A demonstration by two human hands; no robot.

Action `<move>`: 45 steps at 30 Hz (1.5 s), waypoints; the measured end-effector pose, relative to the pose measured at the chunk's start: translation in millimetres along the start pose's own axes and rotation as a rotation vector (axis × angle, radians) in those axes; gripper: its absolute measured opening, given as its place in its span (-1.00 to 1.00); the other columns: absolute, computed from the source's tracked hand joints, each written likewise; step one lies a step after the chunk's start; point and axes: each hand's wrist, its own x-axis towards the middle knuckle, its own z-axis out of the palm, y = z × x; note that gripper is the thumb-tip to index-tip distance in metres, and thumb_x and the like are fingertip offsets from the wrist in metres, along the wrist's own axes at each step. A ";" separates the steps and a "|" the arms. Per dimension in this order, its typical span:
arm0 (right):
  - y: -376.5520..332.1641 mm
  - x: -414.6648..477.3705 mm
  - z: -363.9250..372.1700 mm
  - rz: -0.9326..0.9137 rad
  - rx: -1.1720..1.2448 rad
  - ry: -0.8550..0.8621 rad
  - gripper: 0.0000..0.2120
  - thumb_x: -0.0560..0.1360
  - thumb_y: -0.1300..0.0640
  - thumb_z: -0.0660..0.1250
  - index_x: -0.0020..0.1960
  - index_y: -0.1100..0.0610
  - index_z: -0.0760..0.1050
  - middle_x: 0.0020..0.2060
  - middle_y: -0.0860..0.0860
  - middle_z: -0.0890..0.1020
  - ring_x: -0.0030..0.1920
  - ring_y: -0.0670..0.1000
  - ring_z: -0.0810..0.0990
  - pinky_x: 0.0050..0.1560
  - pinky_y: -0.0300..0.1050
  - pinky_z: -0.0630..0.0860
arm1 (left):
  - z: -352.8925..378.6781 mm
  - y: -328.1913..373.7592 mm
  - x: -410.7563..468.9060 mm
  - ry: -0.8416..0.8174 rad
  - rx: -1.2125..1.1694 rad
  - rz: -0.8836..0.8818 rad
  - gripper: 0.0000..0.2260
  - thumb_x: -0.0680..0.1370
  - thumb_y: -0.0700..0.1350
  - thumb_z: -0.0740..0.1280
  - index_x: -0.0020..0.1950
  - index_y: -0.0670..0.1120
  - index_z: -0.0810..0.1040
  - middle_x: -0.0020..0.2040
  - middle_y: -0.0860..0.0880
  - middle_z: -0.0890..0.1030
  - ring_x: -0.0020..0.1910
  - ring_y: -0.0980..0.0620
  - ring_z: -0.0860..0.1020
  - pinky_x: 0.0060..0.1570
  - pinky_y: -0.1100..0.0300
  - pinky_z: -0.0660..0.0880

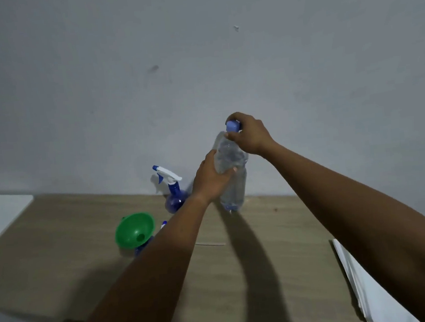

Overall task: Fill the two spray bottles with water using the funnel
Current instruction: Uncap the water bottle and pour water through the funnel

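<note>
Water bottle (232,184): clear plastic, tall, roughly upright at the back of the table (61,264), close to the wall (197,59). Its base meets the tabletop, but whether it rests there or is just lifted cannot be told. The water level is hard to read through the plastic.

Cap (233,127): blue, on the bottle's neck, partly covered by fingers.

Left hand (209,180): wrapped round the bottle's middle, thumb across the front, the other fingers hidden behind the bottle.

Right hand (249,134): above, fingers curled over the cap and pinching it.

Spray bottle (175,201): round blue body, white trigger head with blue nozzle, upright just left of the water bottle; its right side is hidden by the left wrist.

Funnel (132,230): green, tilted, its mouth facing the camera, nearer than the spray bottle.

Second spray bottle (140,250): only blue fragments show beneath the funnel; the rest is hidden by the left forearm. Whether the funnel sits in it cannot be told.

White sheet (357,276): at the table's right edge, cut off by the frame.
</note>
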 end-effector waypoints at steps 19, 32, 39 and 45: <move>-25.0 -140.3 -11.6 -0.219 -0.245 0.017 -0.76 0.48 -0.08 0.46 0.11 -0.04 0.62 -0.06 -0.06 0.71 -0.07 0.02 0.66 -0.03 -0.03 0.60 | -28.1 -10.4 -89.5 -0.248 -0.252 0.118 -0.53 0.33 0.02 0.63 0.20 0.04 0.63 0.16 0.02 0.68 0.18 0.02 0.64 0.26 -0.11 0.54; -57.3 -141.7 21.6 -0.332 0.048 -0.139 -0.68 0.49 -0.16 0.47 0.17 -0.05 0.57 0.04 -0.14 0.70 0.02 -0.06 0.69 0.13 0.03 0.61 | -78.7 -26.3 -115.5 -0.186 -0.305 0.097 -0.49 0.43 -0.14 0.57 0.36 0.00 0.54 0.22 0.04 0.66 0.26 0.07 0.60 0.33 -0.01 0.51; -56.1 -133.3 21.5 -0.215 0.129 -0.134 -0.69 0.40 -0.19 0.54 -0.07 -0.03 0.54 -0.07 -0.15 0.71 0.06 -0.11 0.66 0.13 0.03 0.57 | -80.1 -24.9 -116.4 -0.217 -0.359 0.051 -0.52 0.51 -0.15 0.50 0.41 -0.02 0.51 0.27 0.08 0.64 0.28 0.14 0.58 0.35 0.14 0.46; -52.1 -126.4 24.2 -0.251 0.169 -0.137 -0.75 0.43 -0.13 0.53 -0.08 0.01 0.57 -0.09 -0.14 0.71 0.04 -0.12 0.67 0.12 0.05 0.59 | -80.5 -27.2 -112.6 -0.225 -0.389 0.019 -0.51 0.50 -0.13 0.51 0.41 -0.01 0.51 0.27 0.08 0.64 0.29 0.13 0.57 0.39 0.06 0.45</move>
